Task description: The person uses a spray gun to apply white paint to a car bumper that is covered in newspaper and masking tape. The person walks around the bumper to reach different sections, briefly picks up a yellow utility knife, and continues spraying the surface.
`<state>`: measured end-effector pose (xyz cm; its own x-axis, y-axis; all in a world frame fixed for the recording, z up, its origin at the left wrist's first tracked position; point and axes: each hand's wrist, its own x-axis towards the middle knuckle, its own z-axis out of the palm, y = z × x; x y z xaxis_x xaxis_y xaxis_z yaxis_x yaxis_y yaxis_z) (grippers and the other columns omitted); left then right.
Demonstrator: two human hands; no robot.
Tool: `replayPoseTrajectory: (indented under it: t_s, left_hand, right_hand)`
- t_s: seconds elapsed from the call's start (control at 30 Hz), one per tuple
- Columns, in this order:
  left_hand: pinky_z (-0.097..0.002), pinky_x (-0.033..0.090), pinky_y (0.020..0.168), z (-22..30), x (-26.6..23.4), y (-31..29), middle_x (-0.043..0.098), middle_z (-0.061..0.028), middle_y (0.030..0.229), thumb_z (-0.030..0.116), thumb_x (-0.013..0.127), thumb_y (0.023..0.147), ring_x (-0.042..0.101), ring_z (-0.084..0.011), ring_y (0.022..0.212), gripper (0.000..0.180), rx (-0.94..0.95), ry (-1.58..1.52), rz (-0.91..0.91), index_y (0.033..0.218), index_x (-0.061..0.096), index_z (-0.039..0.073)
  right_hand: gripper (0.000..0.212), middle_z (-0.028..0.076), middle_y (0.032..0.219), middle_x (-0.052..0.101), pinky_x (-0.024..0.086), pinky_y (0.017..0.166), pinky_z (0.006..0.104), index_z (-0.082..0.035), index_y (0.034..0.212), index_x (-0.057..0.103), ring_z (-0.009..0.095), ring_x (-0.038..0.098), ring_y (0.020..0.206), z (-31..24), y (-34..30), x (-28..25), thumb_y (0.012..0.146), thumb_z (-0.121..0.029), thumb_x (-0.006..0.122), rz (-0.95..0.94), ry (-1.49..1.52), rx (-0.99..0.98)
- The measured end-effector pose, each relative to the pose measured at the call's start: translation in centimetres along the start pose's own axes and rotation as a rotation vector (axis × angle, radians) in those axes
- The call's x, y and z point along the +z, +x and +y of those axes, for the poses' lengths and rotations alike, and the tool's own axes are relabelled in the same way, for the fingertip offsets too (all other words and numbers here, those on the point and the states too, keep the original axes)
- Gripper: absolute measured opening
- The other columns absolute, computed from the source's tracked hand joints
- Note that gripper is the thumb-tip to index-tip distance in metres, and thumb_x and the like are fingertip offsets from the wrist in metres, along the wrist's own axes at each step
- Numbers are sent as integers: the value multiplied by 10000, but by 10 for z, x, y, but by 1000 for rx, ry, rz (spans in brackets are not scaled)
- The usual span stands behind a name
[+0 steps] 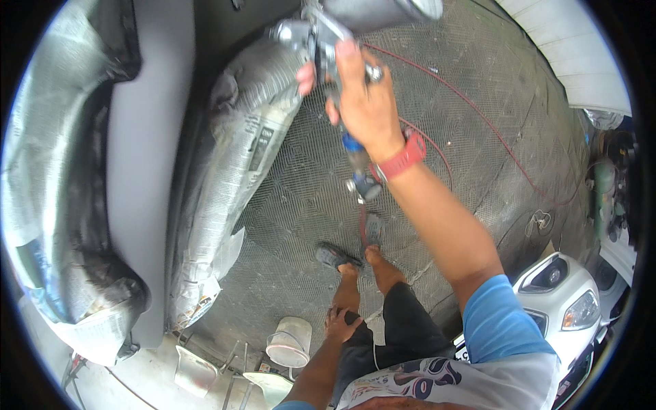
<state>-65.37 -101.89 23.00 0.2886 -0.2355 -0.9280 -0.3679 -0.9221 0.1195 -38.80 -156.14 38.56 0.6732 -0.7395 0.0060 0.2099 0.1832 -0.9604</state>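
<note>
My right hand is wrapped round a metal spray gun, held out at the top of the view. Its silver cup is blurred at the upper edge. Below the grip hang a blue-banded fitting and a red hose. Left of the gun lies a long grey car panel, bordered by newspaper masking and silvery sheeting. My left hand rests against my leg near the hem of the dark shorts, fingers spread and holding no visible tool.
A red air hose runs across the patterned floor on the right. Near my legs stand a white bucket and a pale chair. A white car is at lower right, with a green cylinder beyond it.
</note>
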Motion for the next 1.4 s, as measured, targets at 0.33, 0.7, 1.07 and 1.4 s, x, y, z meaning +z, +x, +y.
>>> replayPoseTrajectory:
  t_s: [0.33, 0.7, 1.07, 1.4]
  left_hand:
    - [-407, 404, 1144, -34, -93, -64, 549, -213, 1498, 683, 494, 1009, 537, -322, 1372, 853, -352, -930, 71, 1533, 467, 11]
    - [-500, 416, 1117, -7, -143, -51, 625, -232, 1395, 676, 368, 1042, 552, -437, 1332, 775, -116, -408, 74, 1460, 550, 49]
    - [-433, 442, 1124, 113, -319, -21, 623, -204, 1426, 567, 500, 1042, 605, -342, 1316, 666, -111, -599, 147, 1499, 526, 83]
    - [-402, 441, 1105, 169, -305, -35, 612, -183, 1414, 593, 555, 1023, 596, -303, 1278, 701, -191, -665, 205, 1503, 531, 83]
  right_hand:
    - [561, 54, 712, 691, 552, 721, 298, -52, 1420, 635, 121, 661, 665, -88, 23, -4, 1055, -475, 581, -121, -259, -2]
    - [555, 91, 664, 618, 535, 706, 321, -115, 1440, 634, 154, 628, 624, -179, 128, -16, 1040, -497, 593, -172, -676, -185]
    - [491, 76, 868, 757, 570, 839, 333, -148, 1509, 571, 142, 711, 823, -139, 66, -84, 1078, -382, 554, -533, -427, 233]
    - [543, 125, 1156, 772, 559, 952, 339, -159, 1526, 544, 227, 756, 1036, -90, 153, -151, 1054, -423, 599, -477, -334, -53]
